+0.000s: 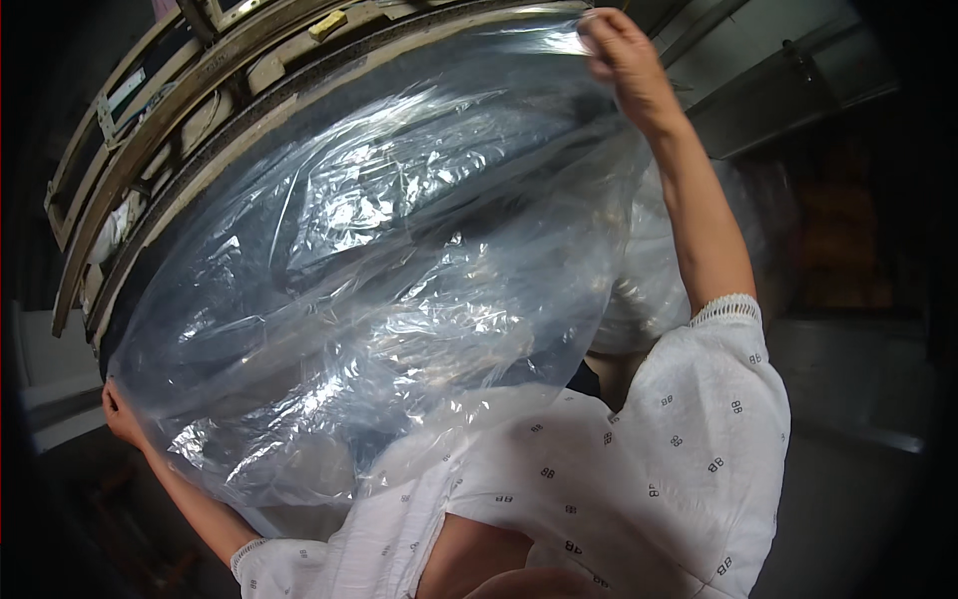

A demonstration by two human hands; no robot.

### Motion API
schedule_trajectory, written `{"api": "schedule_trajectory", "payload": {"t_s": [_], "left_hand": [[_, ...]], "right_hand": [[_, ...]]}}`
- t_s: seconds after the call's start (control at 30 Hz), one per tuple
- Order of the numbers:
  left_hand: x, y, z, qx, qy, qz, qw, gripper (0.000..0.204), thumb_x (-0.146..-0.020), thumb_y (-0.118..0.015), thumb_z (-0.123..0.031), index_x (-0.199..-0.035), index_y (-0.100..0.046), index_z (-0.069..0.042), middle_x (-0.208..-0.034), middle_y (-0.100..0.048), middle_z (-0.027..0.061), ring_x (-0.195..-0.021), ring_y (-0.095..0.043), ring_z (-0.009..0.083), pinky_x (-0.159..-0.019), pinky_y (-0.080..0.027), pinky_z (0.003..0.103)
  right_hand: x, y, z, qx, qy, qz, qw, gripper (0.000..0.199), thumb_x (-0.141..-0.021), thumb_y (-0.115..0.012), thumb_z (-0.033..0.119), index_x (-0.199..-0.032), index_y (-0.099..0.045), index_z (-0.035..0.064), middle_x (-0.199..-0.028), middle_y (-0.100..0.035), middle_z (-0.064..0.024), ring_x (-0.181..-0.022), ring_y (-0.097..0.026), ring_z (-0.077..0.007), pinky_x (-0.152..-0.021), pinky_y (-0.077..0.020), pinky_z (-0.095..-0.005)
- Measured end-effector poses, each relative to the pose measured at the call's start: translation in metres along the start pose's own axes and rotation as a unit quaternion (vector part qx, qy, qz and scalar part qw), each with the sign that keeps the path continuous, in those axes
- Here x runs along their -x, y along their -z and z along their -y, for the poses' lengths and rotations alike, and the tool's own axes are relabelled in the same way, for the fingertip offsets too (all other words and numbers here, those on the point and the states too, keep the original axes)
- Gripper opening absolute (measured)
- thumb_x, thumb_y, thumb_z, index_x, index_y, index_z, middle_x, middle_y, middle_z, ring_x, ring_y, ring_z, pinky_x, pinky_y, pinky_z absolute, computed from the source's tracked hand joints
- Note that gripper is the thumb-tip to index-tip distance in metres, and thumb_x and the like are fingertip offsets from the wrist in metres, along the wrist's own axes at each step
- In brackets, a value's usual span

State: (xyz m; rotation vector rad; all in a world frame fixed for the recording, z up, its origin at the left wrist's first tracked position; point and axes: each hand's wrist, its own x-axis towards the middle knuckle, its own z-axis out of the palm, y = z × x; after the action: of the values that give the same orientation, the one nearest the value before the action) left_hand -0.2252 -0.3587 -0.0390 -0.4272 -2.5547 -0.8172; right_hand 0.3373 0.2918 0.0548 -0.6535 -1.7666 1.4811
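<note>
A large clear plastic sheet (399, 260), wrinkled and shiny, stretches between my two hands; it looks like a big bag, though its edges are hard to make out. My right hand (624, 68), raised at the far right, is closed on one upper corner. At the left, lower down, my left hand (122, 411) pinches the opposite corner. The near part of the plastic hangs down against my white printed top. Its far edge runs along the front of a long machine frame.
Beyond the plastic stands the long machine frame (150, 165) with metal rails and a yellow piece (327, 25) on it. More clear plastic (659, 260) is bunched under my right arm. A grey metal panel (763, 100) stands at the far right, with brownish stacked items (838, 240) nearer.
</note>
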Motion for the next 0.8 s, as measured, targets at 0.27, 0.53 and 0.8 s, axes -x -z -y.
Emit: {"api": "schedule_trajectory", "payload": {"t_s": [0.27, 0.53, 0.8], "left_hand": [[0.0, 0.003, -0.018, 0.047, -0.01, -0.026, 0.999, 0.033, -0.09, -0.053, -0.03, -0.106, -0.063, -0.003, -0.102, -0.065, 0.0059, -0.093, -0.058, 0.015, -0.082, -0.043, 0.026], [-0.007, 0.101, 0.024, 0.318, 0.093, 0.037, 0.943, 0.035, -0.088, -0.057, -0.023, -0.115, -0.057, -0.001, -0.107, -0.062, 0.0068, -0.094, -0.056, 0.0149, -0.085, -0.043, 0.026], [0.04, 0.169, 0.053, 0.195, 0.135, 0.172, 0.956, 0.022, -0.087, -0.059, -0.029, -0.1, -0.063, -0.011, -0.073, -0.05, -0.0077, -0.058, -0.039, 0.0029, -0.049, -0.031, 0.017]], "right_hand": [[0.017, 0.02, -0.045, 0.388, 0.05, -0.032, 0.92, 0.018, -0.08, -0.062, 0.026, -0.086, -0.068, 0.0102, -0.076, -0.066, -0.0028, -0.072, -0.061, -0.0119, -0.067, -0.0454, -0.0242], [-0.008, -0.002, -0.055, 0.495, 0.131, -0.116, 0.851, 0.022, -0.078, -0.063, 0.032, -0.086, -0.067, 0.0118, -0.08, -0.062, -0.002, -0.073, -0.06, -0.0183, -0.065, -0.0437, -0.0292], [-0.033, -0.019, -0.056, 0.515, 0.07, -0.123, 0.845, 0.022, -0.078, -0.063, 0.033, -0.087, -0.066, 0.0128, -0.081, -0.063, -0.0045, -0.074, -0.06, -0.0223, -0.067, -0.0449, -0.0332]]}}
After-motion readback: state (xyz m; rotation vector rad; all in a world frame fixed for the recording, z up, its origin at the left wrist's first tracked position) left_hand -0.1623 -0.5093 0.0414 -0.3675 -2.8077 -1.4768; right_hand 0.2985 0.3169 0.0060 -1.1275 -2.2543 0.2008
